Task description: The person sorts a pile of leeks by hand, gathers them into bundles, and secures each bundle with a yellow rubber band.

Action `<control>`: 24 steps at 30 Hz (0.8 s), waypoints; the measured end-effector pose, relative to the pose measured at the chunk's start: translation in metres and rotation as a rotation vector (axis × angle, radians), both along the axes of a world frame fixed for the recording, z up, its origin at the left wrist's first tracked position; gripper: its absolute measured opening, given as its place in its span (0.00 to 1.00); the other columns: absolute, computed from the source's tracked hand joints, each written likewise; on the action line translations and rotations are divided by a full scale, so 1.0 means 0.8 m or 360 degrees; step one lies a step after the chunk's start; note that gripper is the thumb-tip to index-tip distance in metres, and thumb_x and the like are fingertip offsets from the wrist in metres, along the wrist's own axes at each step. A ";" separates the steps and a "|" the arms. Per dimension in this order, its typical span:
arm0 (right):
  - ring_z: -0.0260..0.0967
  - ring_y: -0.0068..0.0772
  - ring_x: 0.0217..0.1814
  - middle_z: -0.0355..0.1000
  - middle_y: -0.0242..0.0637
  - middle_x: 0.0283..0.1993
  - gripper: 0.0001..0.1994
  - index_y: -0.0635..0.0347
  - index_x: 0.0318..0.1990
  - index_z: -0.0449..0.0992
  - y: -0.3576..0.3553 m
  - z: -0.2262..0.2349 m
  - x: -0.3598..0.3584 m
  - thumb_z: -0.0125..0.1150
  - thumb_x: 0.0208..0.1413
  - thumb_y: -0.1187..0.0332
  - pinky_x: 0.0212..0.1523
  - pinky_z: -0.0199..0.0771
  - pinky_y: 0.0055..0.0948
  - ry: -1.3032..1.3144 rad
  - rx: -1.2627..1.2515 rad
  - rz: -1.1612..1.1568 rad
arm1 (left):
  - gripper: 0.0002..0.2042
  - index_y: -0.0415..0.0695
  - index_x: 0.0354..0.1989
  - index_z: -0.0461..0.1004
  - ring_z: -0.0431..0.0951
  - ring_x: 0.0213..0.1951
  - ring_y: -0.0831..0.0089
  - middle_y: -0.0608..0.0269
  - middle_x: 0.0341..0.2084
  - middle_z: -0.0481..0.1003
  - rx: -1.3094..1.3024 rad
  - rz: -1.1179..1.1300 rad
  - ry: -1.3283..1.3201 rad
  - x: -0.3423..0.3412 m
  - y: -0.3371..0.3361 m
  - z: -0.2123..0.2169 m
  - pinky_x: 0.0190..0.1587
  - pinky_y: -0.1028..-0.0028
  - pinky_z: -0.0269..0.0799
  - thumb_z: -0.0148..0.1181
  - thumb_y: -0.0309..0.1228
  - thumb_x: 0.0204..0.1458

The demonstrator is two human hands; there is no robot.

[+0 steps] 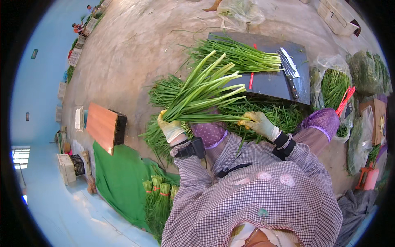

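Note:
My left hand (168, 127), in a pale yellowed glove, is closed around a loose bunch of garlic chives (201, 92), whose whitish stem ends fan out up and to the right. My gloved right hand (261, 124) pinches the pale end of one or a few chive stalks stretched across from that bunch. Ahead, a dark board (302, 53) carries a second bunch of chives (242, 55) lying over a red strip (250, 80). Beside its cut ends lies a knife (289, 68) with a broad blade and black handle. Loose chives (284, 115) are heaped below the board, between my knees.
Tied chive bundles (160, 193) stand by a green cloth (117, 185) at my left. A wooden board on a black crate (101, 125) is farther left. Clear bags of greens (335, 84) and red strips (345, 101) lie at right. A white crate (335, 18) stands at far right.

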State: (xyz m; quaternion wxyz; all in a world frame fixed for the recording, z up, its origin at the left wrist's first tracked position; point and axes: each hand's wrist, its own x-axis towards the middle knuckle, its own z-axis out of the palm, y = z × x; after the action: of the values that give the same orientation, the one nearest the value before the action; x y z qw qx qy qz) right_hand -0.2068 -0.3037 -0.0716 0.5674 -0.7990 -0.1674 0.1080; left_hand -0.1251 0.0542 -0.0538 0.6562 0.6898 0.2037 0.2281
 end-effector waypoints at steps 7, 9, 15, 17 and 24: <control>0.78 0.49 0.37 0.79 0.41 0.35 0.10 0.55 0.37 0.80 -0.035 0.026 -0.010 0.60 0.63 0.60 0.39 0.76 0.46 -0.0125 -0.1144 -0.0286 | 0.19 0.36 0.55 0.65 0.77 0.50 0.71 0.61 0.46 0.76 -0.0339 -0.0154 -0.0364 0.007 0.004 -0.013 0.59 0.72 0.74 0.63 0.17 0.57; 0.77 0.46 0.39 0.79 0.39 0.37 0.07 0.54 0.40 0.82 -0.042 0.067 -0.009 0.62 0.62 0.63 0.41 0.75 0.44 -0.0402 -0.0744 -0.0618 | 0.14 0.37 0.51 0.66 0.76 0.50 0.70 0.61 0.44 0.75 -0.1057 -0.0187 -0.0595 0.017 0.011 -0.012 0.60 0.69 0.73 0.60 0.20 0.60; 0.73 0.38 0.42 0.78 0.32 0.38 0.08 0.54 0.43 0.83 0.008 0.149 0.046 0.64 0.60 0.65 0.46 0.71 0.39 -0.1312 -0.0657 -0.0812 | 0.04 0.42 0.34 0.73 0.72 0.38 0.64 0.62 0.30 0.73 -0.1986 -0.0425 -0.0896 0.026 0.001 0.023 0.54 0.61 0.72 0.59 0.29 0.59; 0.73 0.38 0.43 0.76 0.33 0.36 0.09 0.53 0.42 0.82 0.040 0.136 0.079 0.64 0.60 0.61 0.45 0.70 0.39 -0.1128 -0.0858 -0.0755 | 0.04 0.41 0.34 0.74 0.73 0.39 0.63 0.63 0.30 0.75 -0.2022 -0.0527 -0.0945 0.026 -0.005 0.037 0.55 0.62 0.72 0.60 0.27 0.58; 0.72 0.43 0.45 0.76 0.37 0.42 0.09 0.53 0.43 0.81 0.081 0.071 0.139 0.63 0.59 0.61 0.46 0.70 0.41 -0.0857 0.0050 -0.0874 | 0.07 0.44 0.42 0.77 0.77 0.43 0.66 0.63 0.38 0.79 -0.1689 -0.0287 -0.0805 0.017 -0.012 0.053 0.55 0.63 0.76 0.56 0.33 0.65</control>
State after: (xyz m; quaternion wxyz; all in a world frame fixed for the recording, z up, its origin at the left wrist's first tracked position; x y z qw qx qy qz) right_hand -0.0953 -0.2386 -0.0150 0.5232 -0.8050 -0.0917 -0.2643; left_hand -0.1116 0.0446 -0.0116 0.9563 0.2063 0.0678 0.1957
